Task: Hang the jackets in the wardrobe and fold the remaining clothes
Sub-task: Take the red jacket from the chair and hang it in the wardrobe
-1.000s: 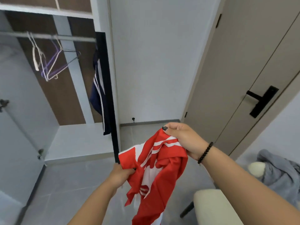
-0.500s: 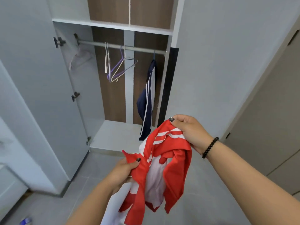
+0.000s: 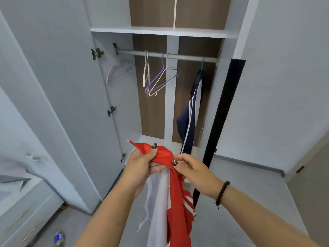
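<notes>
A red and white jacket (image 3: 175, 202) hangs down in front of me, held at its top by both hands. My left hand (image 3: 141, 165) grips the red collar edge, thumb over the cloth. My right hand (image 3: 193, 172) pinches the same red edge just to the right, a dark bead bracelet on its wrist. Ahead stands the open wardrobe (image 3: 158, 31) with a metal rail (image 3: 187, 57). Several empty hangers (image 3: 160, 79) hang on the rail, and a navy jacket with white stripes (image 3: 190, 111) hangs at its right end.
The wardrobe's left door (image 3: 58, 97) stands open beside me, and a black door edge (image 3: 220, 122) rises at the right. A white drawer unit (image 3: 21, 209) sits low left, with a small blue bottle (image 3: 59, 237) on the grey floor. One pale hanger (image 3: 117, 69) hangs apart at the left.
The view has swung left to face the wardrobe squarely. My two hands have come together at the jacket's collar, and the jacket now hangs straight down from them.
</notes>
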